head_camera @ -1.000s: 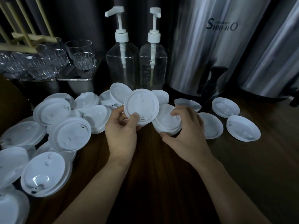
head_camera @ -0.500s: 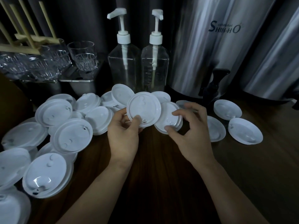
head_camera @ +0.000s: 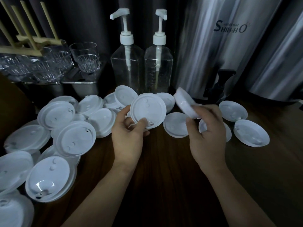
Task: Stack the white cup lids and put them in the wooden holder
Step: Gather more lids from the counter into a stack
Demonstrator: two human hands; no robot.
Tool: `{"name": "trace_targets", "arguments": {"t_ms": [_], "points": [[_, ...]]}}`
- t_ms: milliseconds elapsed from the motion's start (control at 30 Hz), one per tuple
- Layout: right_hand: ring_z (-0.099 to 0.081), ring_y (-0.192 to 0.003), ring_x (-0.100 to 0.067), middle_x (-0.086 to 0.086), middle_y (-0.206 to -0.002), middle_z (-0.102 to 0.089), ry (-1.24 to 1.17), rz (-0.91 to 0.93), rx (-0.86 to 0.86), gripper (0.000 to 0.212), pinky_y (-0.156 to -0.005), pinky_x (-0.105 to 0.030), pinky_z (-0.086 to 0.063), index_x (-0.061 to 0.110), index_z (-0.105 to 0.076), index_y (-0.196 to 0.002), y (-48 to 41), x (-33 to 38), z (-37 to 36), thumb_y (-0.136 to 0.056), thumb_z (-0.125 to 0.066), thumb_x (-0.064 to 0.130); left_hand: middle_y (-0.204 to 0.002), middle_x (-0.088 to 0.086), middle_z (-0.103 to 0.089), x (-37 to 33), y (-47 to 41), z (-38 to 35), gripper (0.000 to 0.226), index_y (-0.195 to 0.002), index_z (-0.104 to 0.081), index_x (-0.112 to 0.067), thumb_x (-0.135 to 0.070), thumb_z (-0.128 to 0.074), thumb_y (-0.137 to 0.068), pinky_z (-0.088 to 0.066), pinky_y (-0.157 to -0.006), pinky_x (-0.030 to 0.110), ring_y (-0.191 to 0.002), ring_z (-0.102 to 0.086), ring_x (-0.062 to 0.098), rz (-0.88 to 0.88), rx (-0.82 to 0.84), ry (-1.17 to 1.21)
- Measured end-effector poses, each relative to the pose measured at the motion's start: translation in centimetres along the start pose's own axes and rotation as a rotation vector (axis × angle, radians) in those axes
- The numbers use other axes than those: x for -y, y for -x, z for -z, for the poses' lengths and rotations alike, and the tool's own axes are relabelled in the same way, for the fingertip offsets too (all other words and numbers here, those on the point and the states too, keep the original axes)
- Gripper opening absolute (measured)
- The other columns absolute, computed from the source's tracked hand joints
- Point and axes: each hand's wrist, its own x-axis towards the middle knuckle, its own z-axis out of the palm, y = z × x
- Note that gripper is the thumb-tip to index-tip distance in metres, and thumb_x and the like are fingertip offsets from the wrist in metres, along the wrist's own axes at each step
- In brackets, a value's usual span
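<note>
- Nearest us, on the dark wooden table [head_camera: 160, 185], our two bare forearms reach forward, with loose white lids [head_camera: 49, 177] heaped at the near left.
- Our left hand [head_camera: 129, 136] grips one lid [head_camera: 148, 110] by its lower rim, thumb in front and fingers behind, its flat face tilted up toward us.
- Our right hand [head_camera: 206, 133] pinches a second lid [head_camera: 186, 104] by its edge. A second ago that hand was pressing on a small pile of lids on the table; now it has lifted this lid clear and tipped it toward the left-hand lid, and it looks blurred with motion.
- We judge this to be the start of a stack: the right lid is about to be nested against the left one. The two are near but apart.
- Just beyond the hands, more lids lie scattered across the table, some overlapping, and three lie separately at the right [head_camera: 251, 132].
- Farther back stand two clear pump bottles [head_camera: 142, 68], glasses [head_camera: 85, 58], and steel urns [head_camera: 213, 46].
- At the far left, the wooden holder [head_camera: 27, 41] with upright rods holds no lids that we can see, so most of the task remains.
</note>
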Motion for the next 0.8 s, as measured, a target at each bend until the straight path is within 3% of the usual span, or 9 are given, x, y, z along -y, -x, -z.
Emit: {"name": "trace_targets", "arguments": {"t_ms": [133,300,367,467,667,800], "points": [[-0.057,-0.119,-0.022,-0.012,-0.120,-0.057,0.079,0.218,0.049,0.024,-0.100,-0.024,-0.045,0.012,-0.079,-0.103,0.26,-0.25,-0.49,-0.091,-0.068,-0.005,-0.106,-0.004,-0.075,-0.16,0.34,0.00,0.056,-0.144,-0.056,-0.026,-0.006,-0.073,-0.095,-0.062,-0.068,0.025,-0.094,-0.077,0.014,-0.036,0.055,-0.051],[-0.050,-0.134,-0.028,-0.009,-0.139,-0.053,0.102,0.269,0.120,0.020,-0.100,-0.045,-0.051,0.020,-0.082,-0.100,0.39,-0.55,-0.78,-0.094,-0.066,0.010,-0.114,-0.001,-0.074,-0.27,0.45,0.01,0.044,-0.141,-0.060,-0.026,-0.015,-0.069,-0.100,-0.062,-0.072,0.025,-0.099,-0.076,0.013,-0.044,0.120,-0.029],[-0.047,-0.136,-0.028,-0.007,-0.143,-0.052,0.120,0.280,0.132,0.021,-0.106,-0.039,-0.046,0.023,-0.083,-0.098,0.43,-0.50,-0.83,-0.093,-0.065,0.014,-0.117,0.002,-0.076,-0.34,0.53,-0.11,0.042,-0.141,-0.058,-0.025,-0.017,-0.067,-0.101,-0.062,-0.073,0.025,-0.102,-0.077,0.017,-0.030,0.149,0.000],[-0.045,-0.138,-0.032,-0.005,-0.148,-0.048,0.136,0.282,0.159,0.021,-0.113,-0.019,-0.029,0.025,-0.083,-0.095,0.48,-0.28,-0.82,-0.091,-0.067,0.013,-0.116,0.005,-0.077,-0.43,0.73,-0.19,0.036,-0.138,-0.058,-0.025,-0.016,-0.062,-0.103,-0.062,-0.074,0.026,-0.104,-0.076,0.020,-0.018,0.191,0.039],[-0.040,-0.144,-0.023,-0.004,-0.154,-0.045,0.050,0.253,0.213,0.028,-0.104,-0.037,-0.051,0.023,-0.083,-0.099,0.55,-0.68,-0.98,-0.087,-0.069,0.002,-0.118,0.011,-0.075,-0.36,0.68,-0.11,0.030,-0.134,-0.054,-0.023,-0.016,-0.057,-0.106,-0.061,-0.076,0.029,-0.108,-0.075,0.024,-0.038,0.240,0.061],[-0.039,-0.146,-0.013,-0.008,-0.153,-0.046,-0.027,0.213,0.235,0.025,-0.109,-0.025,-0.044,0.014,-0.079,-0.095,0.47,-0.22,-0.83,-0.077,-0.070,-0.001,-0.122,0.009,-0.073,-0.27,0.72,-0.11,0.030,-0.134,-0.052,-0.023,-0.014,-0.056,-0.106,-0.061,-0.079,0.029,-0.109,-0.074,0.023,-0.055,0.273,0.062]]}}
